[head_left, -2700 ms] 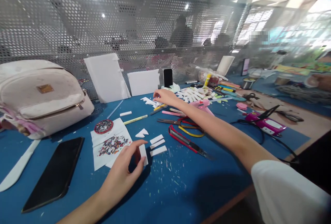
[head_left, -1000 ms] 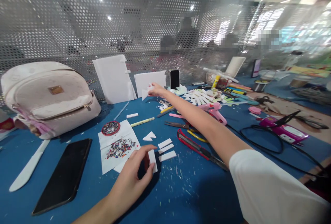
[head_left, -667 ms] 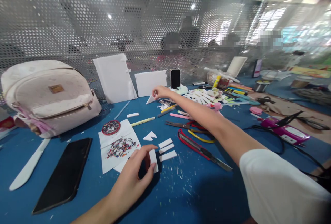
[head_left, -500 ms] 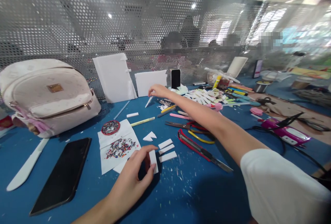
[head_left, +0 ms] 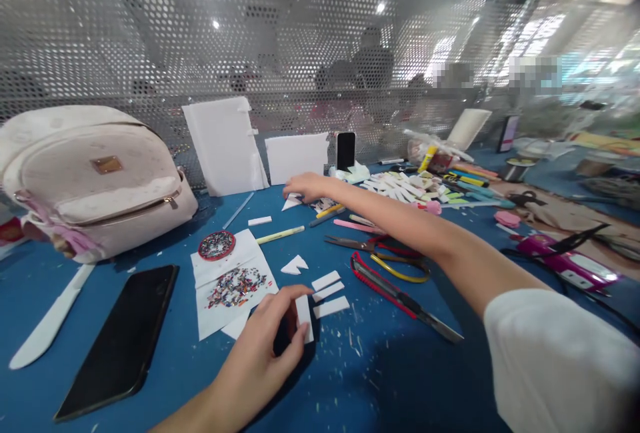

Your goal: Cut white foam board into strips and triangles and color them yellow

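Note:
My left hand (head_left: 267, 339) is closed, pinching a small white foam-board piece (head_left: 305, 318) between thumb and fingers just above the table. Several white strips (head_left: 333, 306) lie to its right, and a notched white piece (head_left: 294, 265) lies beyond it. Stretched out to the far side, my right hand (head_left: 309, 186) has its curled fingers on a white pointed piece (head_left: 291, 203) at the table surface. The fingertips there are partly hidden. Between the hands lies a yellow-green pen (head_left: 281, 234).
A paper with colourful beads (head_left: 235, 286) and a red-rimmed dish (head_left: 217, 245) lie left of centre. Scissors (head_left: 350, 243) and an open red utility knife (head_left: 400, 296) lie right. A phone (head_left: 120, 339), white knife (head_left: 50, 319) and backpack (head_left: 100, 186) occupy the left; a purple glue gun (head_left: 565, 263) the right.
My right hand has lowered slightly, and the white piece in its fingers has gone from tilted upright to low against the table. My left hand keeps its pinch. The view has shifted slightly.

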`<state>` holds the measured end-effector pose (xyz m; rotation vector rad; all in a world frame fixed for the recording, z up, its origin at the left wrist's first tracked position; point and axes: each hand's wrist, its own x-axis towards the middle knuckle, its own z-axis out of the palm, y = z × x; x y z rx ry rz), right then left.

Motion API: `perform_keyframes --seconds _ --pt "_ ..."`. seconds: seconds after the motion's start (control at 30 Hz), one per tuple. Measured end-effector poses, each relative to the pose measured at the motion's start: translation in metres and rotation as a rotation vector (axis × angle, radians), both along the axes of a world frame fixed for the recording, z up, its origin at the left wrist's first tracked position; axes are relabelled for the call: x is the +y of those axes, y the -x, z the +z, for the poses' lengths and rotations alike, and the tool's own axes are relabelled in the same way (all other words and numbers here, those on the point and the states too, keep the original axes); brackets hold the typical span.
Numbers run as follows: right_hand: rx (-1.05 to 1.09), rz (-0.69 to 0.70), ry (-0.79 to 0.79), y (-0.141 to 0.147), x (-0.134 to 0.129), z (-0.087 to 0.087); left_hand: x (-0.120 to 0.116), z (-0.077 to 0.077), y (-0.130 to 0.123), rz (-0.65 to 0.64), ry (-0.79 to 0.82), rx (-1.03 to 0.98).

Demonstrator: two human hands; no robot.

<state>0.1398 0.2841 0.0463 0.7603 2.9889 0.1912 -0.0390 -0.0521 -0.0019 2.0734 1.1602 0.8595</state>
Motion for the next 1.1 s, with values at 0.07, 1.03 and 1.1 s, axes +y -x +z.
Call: perform_keyframes --seconds 0.07,1.03,1.1 --pt "-0.021 0.000 -0.040 0.000 -0.006 -0.007 0.001 0.000 0.000 0.002 0.004 -0.001" --pt "-0.054 0.038 -0.328 0.031 0.018 -0.022 -0.001 0.003 -0.001 0.014 0.035 -0.009" --pt "-0.079 0.087 -0.332 0.013 0.011 -0.021 -0.001 0.002 0.000 0.017 0.027 -0.009"
